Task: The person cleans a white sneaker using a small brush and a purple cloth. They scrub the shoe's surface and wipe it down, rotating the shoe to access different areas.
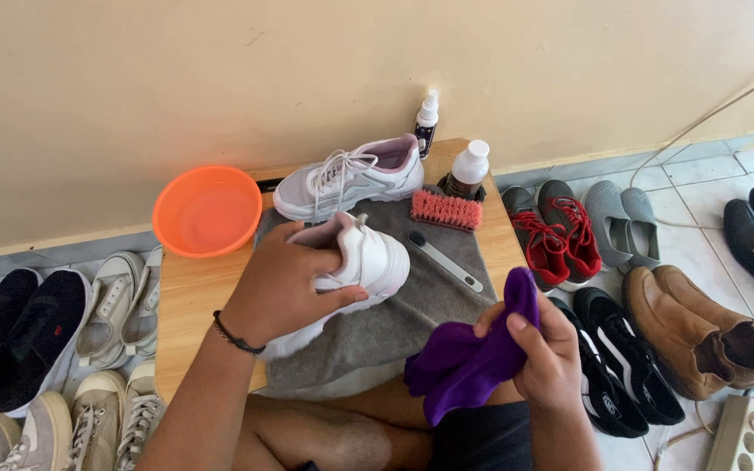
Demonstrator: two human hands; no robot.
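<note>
Standing against cream wall [133,78], wooden table [194,296], tiled floor [700,174]

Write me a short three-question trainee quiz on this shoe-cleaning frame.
1. True or false: the left hand grips a white sneaker over the grey towel.
2. What does the right hand hold? A) pink brush B) purple cloth C) bottle
3. Fill in: the bowl on the wooden table is coloured ____.

Key: 1 true. 2 B, the purple cloth; the pink brush lies untouched on the towel. 3 orange.
</note>
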